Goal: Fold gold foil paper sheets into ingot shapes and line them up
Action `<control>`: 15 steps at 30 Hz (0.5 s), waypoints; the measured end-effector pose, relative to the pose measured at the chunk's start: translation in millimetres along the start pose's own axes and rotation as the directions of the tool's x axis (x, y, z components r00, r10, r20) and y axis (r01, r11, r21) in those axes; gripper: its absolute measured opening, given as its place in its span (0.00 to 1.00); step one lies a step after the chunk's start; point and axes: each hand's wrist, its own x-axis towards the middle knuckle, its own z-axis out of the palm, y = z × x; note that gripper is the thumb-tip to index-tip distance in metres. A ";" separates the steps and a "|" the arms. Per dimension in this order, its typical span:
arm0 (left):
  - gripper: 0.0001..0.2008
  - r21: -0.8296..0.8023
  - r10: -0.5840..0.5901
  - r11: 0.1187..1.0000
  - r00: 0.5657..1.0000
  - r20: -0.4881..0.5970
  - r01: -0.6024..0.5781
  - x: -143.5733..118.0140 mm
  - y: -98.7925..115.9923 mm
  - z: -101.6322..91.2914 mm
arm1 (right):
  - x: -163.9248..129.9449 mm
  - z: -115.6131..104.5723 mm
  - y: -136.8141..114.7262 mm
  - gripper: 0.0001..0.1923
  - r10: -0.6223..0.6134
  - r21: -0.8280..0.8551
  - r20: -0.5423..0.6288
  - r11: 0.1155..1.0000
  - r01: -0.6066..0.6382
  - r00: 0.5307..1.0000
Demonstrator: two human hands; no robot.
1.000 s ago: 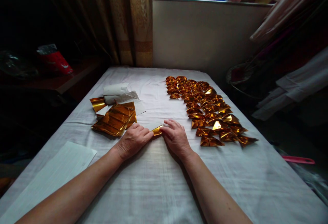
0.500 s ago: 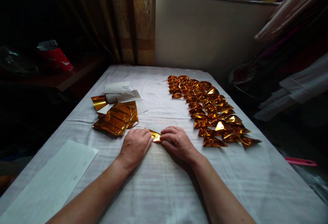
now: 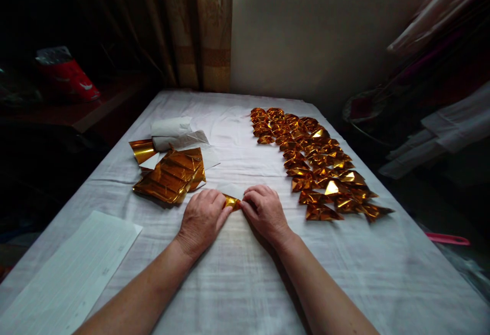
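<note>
Between my hands, on the white cloth (image 3: 237,284), lies a small folded piece of gold foil paper (image 3: 231,202). My left hand (image 3: 202,215) is closed over its left part, with the thumb along the near edge. At the right end my right hand (image 3: 266,213) pinches the tip, its fingers bent. Just behind the foil is a pale, flat sheet (image 3: 228,189), partly hidden. To the left rests a stack of flat gold foil sheets (image 3: 170,176). On the right are rows of folded gold foil pieces (image 3: 306,156), shaped like small boats.
Crumpled white paper (image 3: 170,128) and a curled gold sheet (image 3: 141,150) lie behind the stack. A long lined paper (image 3: 76,268) is at the near left. A red packet (image 3: 71,77) stands on a dark side table; clothes (image 3: 455,120) hang at the right, above a pink handle (image 3: 447,238).
My right fingers have drawn in to the tip of the foil, and the foil's right end looks narrower. The camera has tipped slightly downward.
</note>
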 end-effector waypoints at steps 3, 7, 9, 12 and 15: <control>0.09 0.017 -0.013 1.000 1.000 0.010 0.013 1.4 1.0 0.3 | 0.4 1.7 -2.6 0.04 0.026 -0.009 -0.009 1.000 -0.026 1.000; 0.12 0.030 -0.055 0.998 0.998 0.025 0.054 2.8 3.4 1.6 | -0.3 3.4 -4.6 0.04 0.066 -0.014 -0.013 0.998 -0.066 0.998; 0.13 0.031 -0.068 0.997 0.997 0.021 0.067 2.9 4.4 2.5 | -0.7 4.4 -4.9 0.04 0.080 -0.031 -0.011 0.996 -0.081 0.997; 0.13 0.032 -0.078 0.996 0.997 0.004 0.078 2.4 5.1 3.7 | -0.8 5.9 -5.6 0.07 0.102 -0.062 -0.022 0.993 -0.104 0.995; 0.13 0.018 -0.084 0.996 0.996 -0.006 0.084 2.2 5.2 3.9 | -0.7 7.0 -7.0 0.08 0.126 -0.071 -0.043 0.989 -0.129 0.991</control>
